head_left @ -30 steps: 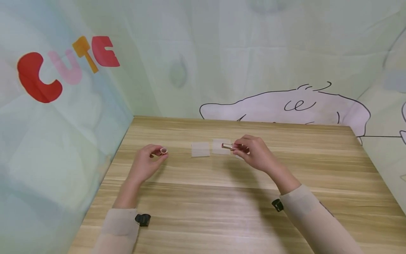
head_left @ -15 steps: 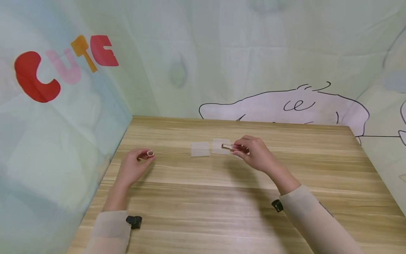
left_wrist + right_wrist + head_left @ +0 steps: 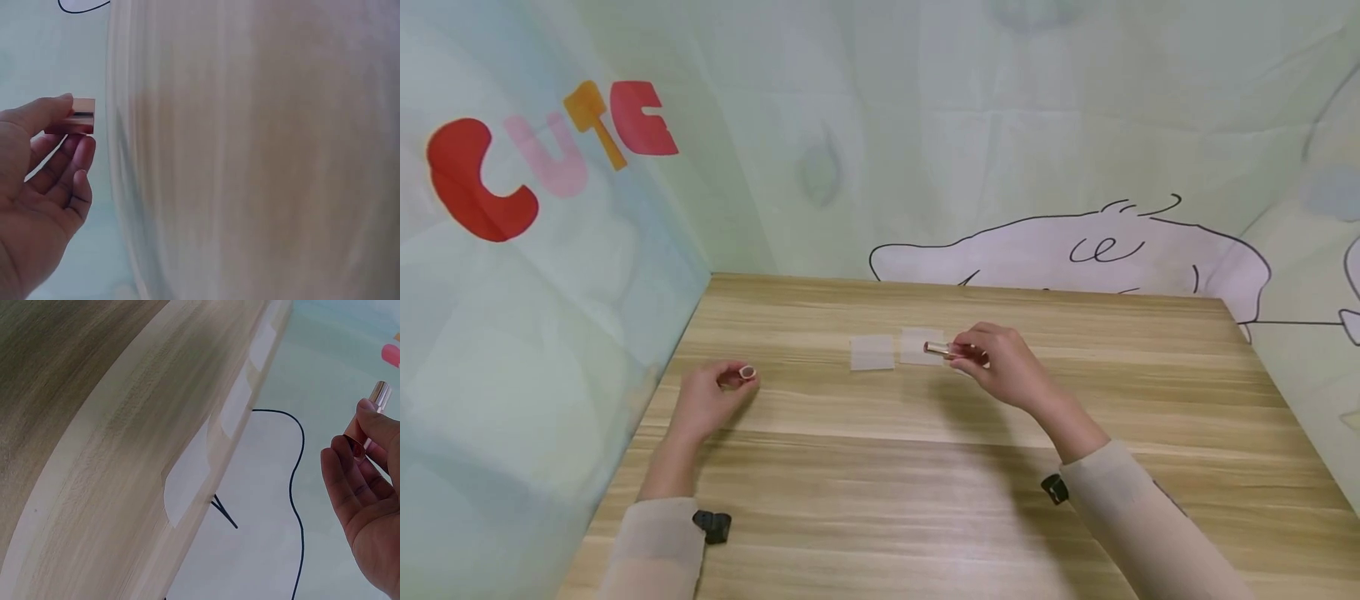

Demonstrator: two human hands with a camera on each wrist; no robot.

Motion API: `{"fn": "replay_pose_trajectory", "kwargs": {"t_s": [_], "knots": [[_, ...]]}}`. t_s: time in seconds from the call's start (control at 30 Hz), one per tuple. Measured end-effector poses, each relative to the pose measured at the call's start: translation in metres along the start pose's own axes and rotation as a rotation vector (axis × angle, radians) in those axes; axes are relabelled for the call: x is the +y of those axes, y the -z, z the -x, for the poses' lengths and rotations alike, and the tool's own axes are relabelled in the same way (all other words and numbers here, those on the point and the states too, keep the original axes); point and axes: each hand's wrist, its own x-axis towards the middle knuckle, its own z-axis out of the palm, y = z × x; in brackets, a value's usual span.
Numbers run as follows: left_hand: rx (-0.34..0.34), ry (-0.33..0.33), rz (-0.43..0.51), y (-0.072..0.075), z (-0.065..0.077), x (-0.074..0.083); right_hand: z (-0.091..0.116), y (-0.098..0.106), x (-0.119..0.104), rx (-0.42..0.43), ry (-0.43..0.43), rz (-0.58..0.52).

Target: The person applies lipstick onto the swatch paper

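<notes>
My left hand (image 3: pixel 707 400) pinches a lipstick cap (image 3: pixel 747 372) between thumb and fingers, low over the left part of the wooden table. Its open end shows in the head view; in the left wrist view the cap (image 3: pixel 83 112) looks rose-gold and shiny. Over the back middle, my right hand (image 3: pixel 1003 367) grips an uncapped lipstick (image 3: pixel 936 347) by its reddish base, the gold tube pointing left. Beneath that tube lies a white paper square (image 3: pixel 917 354). Another paper square (image 3: pixel 872 352) lies to its left. A third square (image 3: pixel 187 472) shows in the right wrist view, mostly hidden by the right hand in the head view.
The wooden table (image 3: pixel 850 492) meets a pale printed cloth (image 3: pixel 790 167) at its back and left edges. Black wrist cameras sit at both sleeves, one on the left (image 3: pixel 712 527) and one on the right (image 3: pixel 1055 489).
My left hand has moved left and slightly nearer to me with the lipstick cap, away from the paper squares. My right hand stays almost still with the lipstick.
</notes>
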Motion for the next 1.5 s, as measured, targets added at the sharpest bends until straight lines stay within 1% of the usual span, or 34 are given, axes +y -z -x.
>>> {"fn": "replay_pose_trajectory", "kwargs": {"t_s": [0.1, 0.23, 0.33, 0.5, 0.63, 0.73, 0.87, 0.9, 1.0, 1.13, 1.27, 1.33, 1.5], "knots": [[-0.027, 0.02, -0.012, -0.002, 0.0, -0.001, 0.001, 0.0, 0.001, 0.002, 0.002, -0.001], [-0.085, 0.054, -0.023, -0.004, 0.001, -0.001, 0.002, 0.0, 0.001, 0.001, 0.004, -0.005], [-0.107, 0.059, -0.031, -0.005, 0.002, -0.001, 0.002, 0.0, 0.001, -0.001, 0.005, -0.003], [-0.099, 0.056, -0.04, -0.006, 0.002, -0.002, 0.002, -0.001, 0.001, -0.001, 0.004, 0.004], [-0.109, 0.066, -0.047, -0.005, 0.002, 0.0, 0.003, 0.0, 0.002, 0.003, -0.002, 0.005], [-0.112, 0.094, -0.058, -0.004, 0.003, 0.002, 0.004, -0.001, 0.002, 0.002, -0.003, 0.003], [-0.069, 0.136, -0.069, -0.001, 0.004, 0.009, 0.004, -0.001, 0.003, 0.01, 0.002, 0.002], [-0.052, 0.133, -0.07, -0.001, 0.003, 0.011, 0.004, 0.0, 0.003, 0.014, 0.004, 0.003], [-0.012, 0.096, -0.06, 0.0, 0.0, 0.017, 0.003, 0.002, 0.003, 0.022, 0.007, 0.009], [0.008, 0.013, -0.059, -0.001, -0.005, 0.027, 0.004, 0.005, 0.002, 0.022, 0.007, 0.02], [0.011, -0.07, -0.066, -0.004, -0.011, 0.039, 0.005, 0.01, 0.002, 0.026, 0.003, 0.029], [0.005, -0.096, -0.056, -0.005, -0.014, 0.047, 0.005, 0.012, 0.003, 0.033, 0.002, 0.034], [-0.028, -0.107, -0.027, -0.008, -0.019, 0.064, 0.006, 0.016, 0.004, 0.039, 0.003, 0.039]]}}
